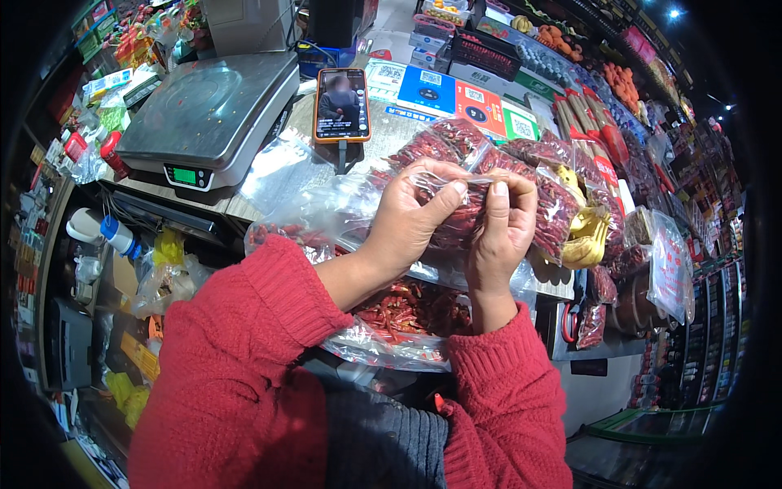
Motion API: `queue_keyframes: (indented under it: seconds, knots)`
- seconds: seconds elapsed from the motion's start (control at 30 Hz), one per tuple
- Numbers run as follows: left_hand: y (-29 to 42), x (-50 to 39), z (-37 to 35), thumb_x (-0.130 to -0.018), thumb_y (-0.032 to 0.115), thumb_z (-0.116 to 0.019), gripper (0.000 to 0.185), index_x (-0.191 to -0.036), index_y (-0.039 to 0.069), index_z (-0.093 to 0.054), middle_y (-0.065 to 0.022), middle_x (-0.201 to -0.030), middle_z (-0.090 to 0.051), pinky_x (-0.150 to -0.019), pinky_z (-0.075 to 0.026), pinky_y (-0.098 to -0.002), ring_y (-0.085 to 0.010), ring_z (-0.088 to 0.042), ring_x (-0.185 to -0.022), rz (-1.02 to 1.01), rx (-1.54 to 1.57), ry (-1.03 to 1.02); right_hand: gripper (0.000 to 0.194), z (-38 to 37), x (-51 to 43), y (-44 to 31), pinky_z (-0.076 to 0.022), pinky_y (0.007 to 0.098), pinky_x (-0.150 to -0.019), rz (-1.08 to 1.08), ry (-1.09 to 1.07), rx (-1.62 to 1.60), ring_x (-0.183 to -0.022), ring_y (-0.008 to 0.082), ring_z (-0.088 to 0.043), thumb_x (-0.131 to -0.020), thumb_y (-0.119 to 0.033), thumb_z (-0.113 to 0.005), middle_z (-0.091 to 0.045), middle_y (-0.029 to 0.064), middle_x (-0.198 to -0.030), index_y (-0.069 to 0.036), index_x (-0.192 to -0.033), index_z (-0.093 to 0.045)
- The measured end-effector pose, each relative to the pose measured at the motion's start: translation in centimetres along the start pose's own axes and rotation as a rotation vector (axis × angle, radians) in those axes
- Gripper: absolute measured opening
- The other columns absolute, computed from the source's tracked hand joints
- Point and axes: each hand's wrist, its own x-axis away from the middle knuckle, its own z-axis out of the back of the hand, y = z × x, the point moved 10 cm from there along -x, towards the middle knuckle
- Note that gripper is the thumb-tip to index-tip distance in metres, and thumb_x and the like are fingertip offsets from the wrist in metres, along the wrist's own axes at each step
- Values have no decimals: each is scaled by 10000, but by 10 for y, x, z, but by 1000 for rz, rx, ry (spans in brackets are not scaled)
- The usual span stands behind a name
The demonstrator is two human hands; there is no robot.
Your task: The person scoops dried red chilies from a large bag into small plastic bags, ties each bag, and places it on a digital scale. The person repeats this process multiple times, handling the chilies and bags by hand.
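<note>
My left hand (pixel 412 211) and my right hand (pixel 504 229) pinch the top edge of a clear plastic bag (pixel 449 229) between thumbs and fingers. Dried red chillies show through its film, and the hands hide part of it. Below my wrists, a large open plastic bag (pixel 391 351) holds loose dried red chillies (pixel 406 308). Several filled bags of dried chillies (pixel 427 143) lie just beyond my hands. To the right of them, a bunch of bananas (pixel 583 238) rests against the packed chillies.
A weighing scale (pixel 214 110) with a lit green display stands at the left. A phone (pixel 342 104) on a cable leans behind my hands, near printed code cards (pixel 427 91). Red-handled scissors (pixel 569 321) are at the right edge. Goods line the right side.
</note>
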Motion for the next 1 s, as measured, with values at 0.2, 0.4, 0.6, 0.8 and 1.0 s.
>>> queue_keyframes:
  seconds: [0.2, 0.4, 0.6, 0.8, 1.0]
  knots:
    - [-2, 1, 1, -1005, 169, -726, 159, -1110, 59, -678, 33, -978, -662, -745, -486, -187, -2, -567, -836, 13, 18, 9, 125, -5, -1, 2, -461, 276, -967, -50, -40, -45, -1035, 102, -577, -1066, -109, -608, -633, 56, -1132, -31, -1160, -583]
    - [-3, 1, 1, -1007, 166, -723, 162, -1114, 58, -669, 26, -982, -663, -755, -494, -194, -10, -573, -848, 37, 25, 1, 126, -9, -2, -4, -463, 271, -945, 18, -56, 20, -1017, 93, -579, -1060, -109, -620, -638, 49, -1117, -33, -1156, -587]
    - [-1, 1, 0, -1004, 161, -723, 160, -1107, 48, -674, 5, -1029, -670, -838, -509, -228, -47, -599, -928, -22, 40, -1, 117, -9, 0, -6, -464, 269, -941, 27, -49, 39, -1020, 95, -578, -1063, -112, -619, -634, 48, -1120, -33, -1145, -590]
    - [6, -3, 0, -994, 151, -726, 158, -1089, 33, -680, -35, -1112, -662, -939, -492, -258, -87, -604, -1031, -130, -17, -8, 114, -12, 0, -1, -457, 272, -963, -5, -90, 60, -1041, 108, -578, -1047, -90, -636, -629, 41, -1119, -31, -1139, -606]
    - [6, -3, -4, -996, 136, -717, 153, -1102, 38, -667, -31, -1115, -660, -889, -515, -250, -74, -613, -998, -61, -12, -50, 102, -10, -1, -4, -464, 264, -944, 14, -72, 93, -1016, 98, -585, -1043, -86, -641, -639, 33, -1095, -31, -1125, -618]
